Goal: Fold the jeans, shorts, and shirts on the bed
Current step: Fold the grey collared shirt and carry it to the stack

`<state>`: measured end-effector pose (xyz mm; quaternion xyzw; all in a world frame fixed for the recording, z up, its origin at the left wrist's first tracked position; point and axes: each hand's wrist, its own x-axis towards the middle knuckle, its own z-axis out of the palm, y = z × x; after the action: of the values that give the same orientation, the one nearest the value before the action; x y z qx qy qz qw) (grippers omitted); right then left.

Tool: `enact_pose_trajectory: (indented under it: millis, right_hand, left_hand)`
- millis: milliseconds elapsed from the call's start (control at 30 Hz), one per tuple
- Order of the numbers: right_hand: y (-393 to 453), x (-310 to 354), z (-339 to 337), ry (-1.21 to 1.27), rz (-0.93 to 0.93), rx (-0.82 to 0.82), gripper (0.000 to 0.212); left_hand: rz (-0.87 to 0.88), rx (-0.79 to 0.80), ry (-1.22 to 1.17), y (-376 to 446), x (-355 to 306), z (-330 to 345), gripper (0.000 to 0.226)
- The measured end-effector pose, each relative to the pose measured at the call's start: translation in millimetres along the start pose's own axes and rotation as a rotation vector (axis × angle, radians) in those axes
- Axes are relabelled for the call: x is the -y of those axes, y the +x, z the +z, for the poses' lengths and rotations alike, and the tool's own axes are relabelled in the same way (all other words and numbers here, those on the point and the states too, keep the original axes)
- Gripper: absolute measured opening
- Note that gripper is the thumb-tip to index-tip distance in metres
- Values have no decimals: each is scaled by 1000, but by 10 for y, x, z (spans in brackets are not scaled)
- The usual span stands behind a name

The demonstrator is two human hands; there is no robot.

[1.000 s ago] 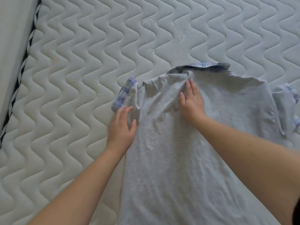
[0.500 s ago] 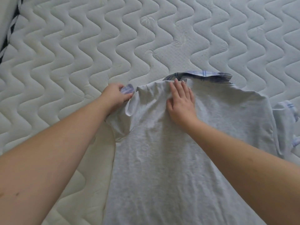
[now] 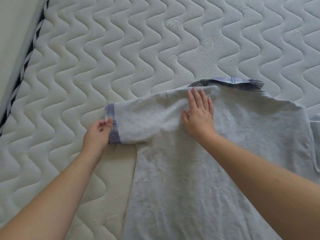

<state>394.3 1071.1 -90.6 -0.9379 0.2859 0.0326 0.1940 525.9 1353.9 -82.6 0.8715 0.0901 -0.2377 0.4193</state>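
A light grey short-sleeved shirt (image 3: 199, 179) with a blue plaid collar (image 3: 230, 82) lies back-up on the quilted mattress (image 3: 121, 58). Its left sleeve (image 3: 138, 122) is spread out flat to the left and ends in a blue plaid cuff. My left hand (image 3: 97, 135) pinches that cuff at its edge between thumb and fingertips. My right hand (image 3: 199, 113) lies flat with fingers straight on the shirt's shoulder, just below the collar. The right sleeve (image 3: 316, 135) is folded over at the frame's right edge and partly cut off.
The mattress's left edge with a black-and-white striped piping (image 3: 22, 70) runs down the far left. Beyond it is a pale surface (image 3: 13, 23). Bare mattress stretches above and to the left of the shirt.
My left hand took the bunched left sleeve by its cuff and drew it out leftward, so the sleeve now lies flat. My right hand stayed pressed near the collar.
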Motion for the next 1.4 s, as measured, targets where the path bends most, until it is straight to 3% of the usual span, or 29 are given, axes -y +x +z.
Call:
enact_pose_trajectory:
  millis: [67, 233, 433, 533, 567, 633, 700, 733, 800, 1000, 1067, 1133, 1200, 1333, 1400]
  right_hand:
    - [-83, 164, 36, 5, -70, 3, 68]
    - [-352, 612, 222, 85, -215, 101, 62]
    - [-641, 989, 364, 258, -146, 56, 55]
    - [-764, 1052, 427, 254, -159, 9, 59]
    - [-792, 1048, 455, 219, -160, 31, 64]
    - [-828, 1007, 517, 145, -149, 81, 72]
    - [-838, 949, 556, 107, -132, 92, 75]
    - [-837, 923, 561, 90, -129, 95, 76]
    - [-831, 882, 562, 48, -147, 102, 75]
    - [-833, 864, 547, 22, -240, 58, 70]
    - [-829, 870, 561, 30, -222, 105, 74]
    - [-829, 850, 596, 18, -203, 169, 79]
    - [-833, 832, 616, 9, -203, 182, 78]
    - [-875, 876, 585, 71, -265, 83, 63]
    - [-894, 923, 572, 116, -313, 4, 47]
  left_hand:
    - [-9, 129, -37, -85, 151, -16, 38]
    - [32, 224, -130, -170, 301, -42, 52]
    - [221, -69, -345, -301, 83, -84, 12]
    - [316, -130, -243, -380, 102, -139, 22]
    - [261, -118, -188, -401, 149, -105, 31]
    - [-15, -13, -150, -429, 261, -3, 46]
    - [-229, 129, -190, -470, 406, 65, 41]
    - [-244, 168, -200, -494, 458, 72, 32]
    - [-160, 162, -199, -521, 495, 59, 16]
    - [173, -6, -360, -597, 218, -60, 14]
    - [186, 148, -211, -565, 233, -123, 18]
    - [226, 292, 189, -529, 323, -148, 28]
    - [213, 226, 335, -526, 389, -131, 17]
    - [148, 55, -163, -657, 277, -123, 17]
    - [133, 45, -148, -711, 231, -99, 18]
